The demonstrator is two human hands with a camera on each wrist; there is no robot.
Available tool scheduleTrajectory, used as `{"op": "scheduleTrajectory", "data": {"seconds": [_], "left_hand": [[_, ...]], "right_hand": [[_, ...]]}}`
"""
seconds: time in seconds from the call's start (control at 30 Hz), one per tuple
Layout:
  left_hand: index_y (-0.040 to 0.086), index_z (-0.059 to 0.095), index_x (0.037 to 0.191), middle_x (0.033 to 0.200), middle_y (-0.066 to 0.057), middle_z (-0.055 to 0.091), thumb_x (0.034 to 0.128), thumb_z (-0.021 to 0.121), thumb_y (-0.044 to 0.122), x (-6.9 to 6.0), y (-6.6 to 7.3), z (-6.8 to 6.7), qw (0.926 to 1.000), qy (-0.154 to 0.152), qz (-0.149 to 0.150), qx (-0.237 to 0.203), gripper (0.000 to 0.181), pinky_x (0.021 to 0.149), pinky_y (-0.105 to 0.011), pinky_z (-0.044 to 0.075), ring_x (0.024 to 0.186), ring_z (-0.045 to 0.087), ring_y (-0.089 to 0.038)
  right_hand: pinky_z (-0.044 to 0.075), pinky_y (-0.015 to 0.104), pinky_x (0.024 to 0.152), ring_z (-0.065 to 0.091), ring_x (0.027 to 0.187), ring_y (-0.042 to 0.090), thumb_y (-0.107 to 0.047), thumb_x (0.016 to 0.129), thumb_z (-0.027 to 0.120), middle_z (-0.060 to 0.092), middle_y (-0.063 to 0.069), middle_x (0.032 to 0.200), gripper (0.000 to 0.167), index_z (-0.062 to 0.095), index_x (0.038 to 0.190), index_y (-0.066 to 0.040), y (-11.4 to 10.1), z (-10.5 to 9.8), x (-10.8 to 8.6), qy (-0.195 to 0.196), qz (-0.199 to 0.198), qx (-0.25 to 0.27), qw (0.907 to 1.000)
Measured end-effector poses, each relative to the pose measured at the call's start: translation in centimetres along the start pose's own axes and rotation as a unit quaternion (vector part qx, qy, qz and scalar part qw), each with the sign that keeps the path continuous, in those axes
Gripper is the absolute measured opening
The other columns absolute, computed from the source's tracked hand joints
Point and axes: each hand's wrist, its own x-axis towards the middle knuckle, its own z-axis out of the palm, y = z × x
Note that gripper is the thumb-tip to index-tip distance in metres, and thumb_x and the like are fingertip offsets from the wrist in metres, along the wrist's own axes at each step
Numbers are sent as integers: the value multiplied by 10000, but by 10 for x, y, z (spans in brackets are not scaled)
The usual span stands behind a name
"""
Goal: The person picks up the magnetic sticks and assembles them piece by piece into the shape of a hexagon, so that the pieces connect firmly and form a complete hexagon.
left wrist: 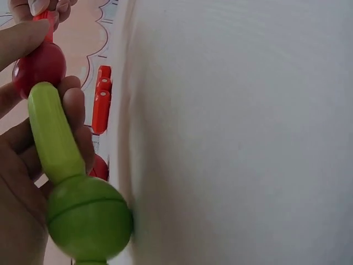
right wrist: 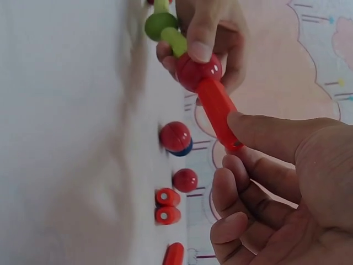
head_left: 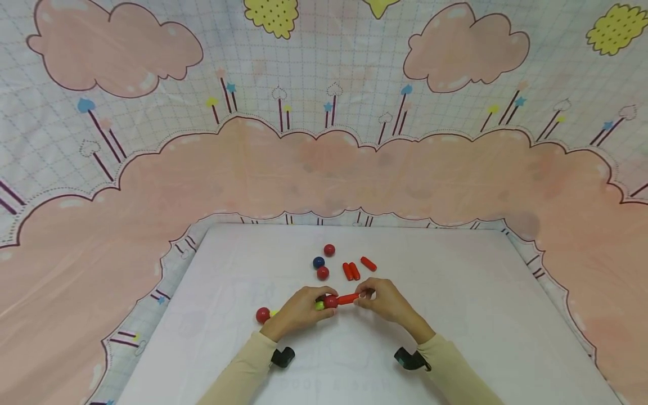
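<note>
My left hand [head_left: 304, 308] grips a red ball [right wrist: 199, 72] between thumb and fingers. One end of a red rod [right wrist: 216, 107] meets that ball, and my right hand [head_left: 387, 304] pinches the rod's other end between thumb and forefinger. From the ball's opposite side runs a yellow-green rod [left wrist: 52, 130], lying along the left fingers. It joins a green ball [left wrist: 91, 218], with another yellow-green rod [right wrist: 161, 5] beyond. A second red ball [head_left: 262, 315] is at the far left end of this chain. In the head view the left hand hides the chain's middle.
Beyond the hands on the white table [head_left: 455, 292] lie a blue ball [head_left: 318, 262], a red ball [head_left: 322, 273] beside it, and another red ball [head_left: 329, 250] farther back. To their right are two red rods [head_left: 351, 271] side by side and a single red rod [head_left: 368, 263].
</note>
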Motion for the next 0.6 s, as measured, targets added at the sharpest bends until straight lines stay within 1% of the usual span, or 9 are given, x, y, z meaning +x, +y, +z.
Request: {"op": "scheduleTrajectory", "data": {"seconds": [0.1,0.17,0.23,0.33,0.4,0.47,0.6], "left_hand": [[226,663,1152,894,111,642,891,712,377,1,-1,3,10000,-34,-38,21,306,688,-209,436,775,521,-64],[219,668,1138,904,110,642,894,712,357,1,-2,5,10000,-27,9,10,284,686,-201,433,780,516,-58],[210,672,1132,915,103,649,904,707,330,2,-1,6,9999,5,134,0,261,693,-200,440,781,516,-54],[205,673,1138,973,100,669,924,686,314,3,2,8,9995,25,328,-28,240,738,-197,456,811,522,-37],[208,672,1143,991,99,678,935,672,319,4,3,9,9993,33,376,-80,236,760,-201,467,825,530,-30],[217,669,1150,1003,103,679,938,666,325,4,4,9,9993,39,354,-132,238,779,-204,478,842,538,-32],[223,667,1149,969,109,677,935,672,319,3,5,8,9993,93,322,-178,235,797,-216,497,838,553,-38]], "right_hand": [[443,203,645,537,770,109,-158,829,783,631,-39,810,154,706,949,-99,0,5,-1,36,-90,84,9999],[440,202,635,537,768,112,-157,832,780,631,-36,808,151,708,947,-92,0,9,-1,18,-161,158,9997],[442,200,629,542,766,117,-148,835,774,631,-37,804,139,709,945,-91,-1,14,-1,0,-236,192,9995],[444,199,629,543,774,119,-148,848,761,629,-40,812,128,709,952,-96,-3,19,0,-72,-335,210,9992],[452,201,647,551,792,119,-149,862,746,633,-43,824,118,704,964,-107,-6,19,1,-87,-362,218,9991],[463,208,661,562,810,123,-160,877,732,640,-40,834,116,700,978,-114,-9,16,3,-25,-388,262,9989],[490,228,692,594,830,135,-186,883,728,660,-35,847,161,703,1014,-96,-17,6,12,282,-395,392,9981]]}}
